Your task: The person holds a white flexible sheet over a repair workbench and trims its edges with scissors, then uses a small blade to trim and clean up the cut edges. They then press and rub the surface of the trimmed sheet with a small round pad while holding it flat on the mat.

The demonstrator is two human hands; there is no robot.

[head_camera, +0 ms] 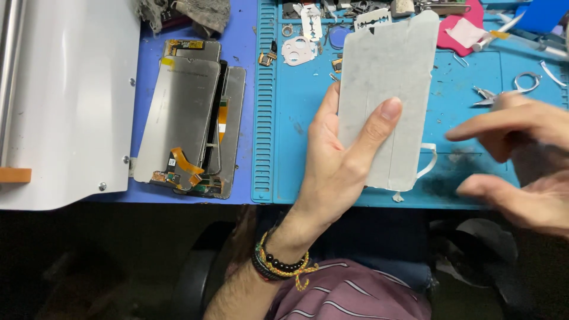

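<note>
The left hand [341,157] holds a flat grey panel [388,95] above the blue mat [462,77]. The thumb lies across the face of the panel near its lower middle, and the fingers are behind it, so the hand is clamped on the panel along its left edge. The panel is upright and slightly tilted, with ragged edges and a loose white strip [428,163] hanging from its lower right corner. The wrist carries several beaded bracelets [281,264].

The right hand [521,157] is at the right of the frame, blurred, with its fingers spread apart and pointing left toward the panel. It holds nothing and does not touch the panel.

The blue mat lies on the counter [240,41]. A ribbed channel runs down its left side. Along its far edge lie small metal parts, two razor blades [312,21] and a pink cloth [459,29]. A pair of small scissors [512,89] lies on the mat just beyond the right hand. A dark smudge marks the mat near the panel's lower right corner.

To the left of the mat, a stack of phone screens [189,118] lies face down on the counter, with orange flex cables visible on their backs. Further left stands a white machine [65,101] with a rounded edge. A grey rag [184,15] lies at the far edge of the counter.
</note>
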